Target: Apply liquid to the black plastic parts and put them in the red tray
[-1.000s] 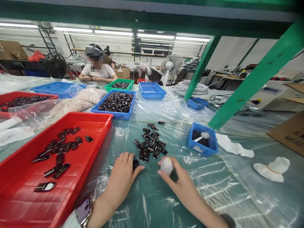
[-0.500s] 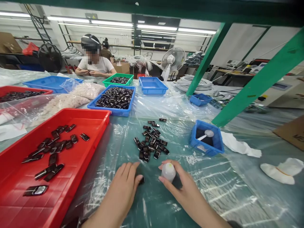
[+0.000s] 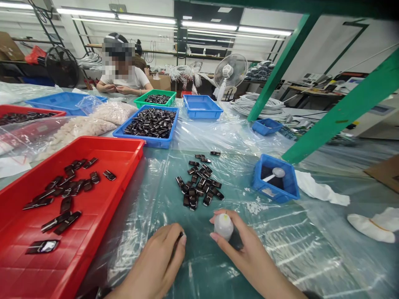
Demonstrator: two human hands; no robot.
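Observation:
My left hand (image 3: 157, 257) is closed over the plastic-covered mat, pinching a small glossy black plastic piece (image 3: 181, 235) between thumb and forefinger; most of the piece is hidden by the fingers. To its right, my right hand (image 3: 243, 245) wraps thumb and fingers around a whitish translucent bottle (image 3: 223, 228) with a small yellow-green tip. The bottle looks upright, its tip towards me. Just beyond both hands lies a loose pile of similar black plastic pieces (image 3: 199, 187).
A red tray (image 3: 124, 182) with scattered black pieces stands at left. Blue bins (image 3: 170, 141) and a green bin (image 3: 171, 99) hold more pieces. At right are a small blue box (image 3: 258, 182) with a white scoop (image 3: 278, 172) and a green post (image 3: 336, 120). A co-worker (image 3: 124, 79) sits opposite.
My left hand has drawn back a little towards me and closed on the black piece, which lay by the thumb before. My right hand still holds the bottle. The view has tilted slightly.

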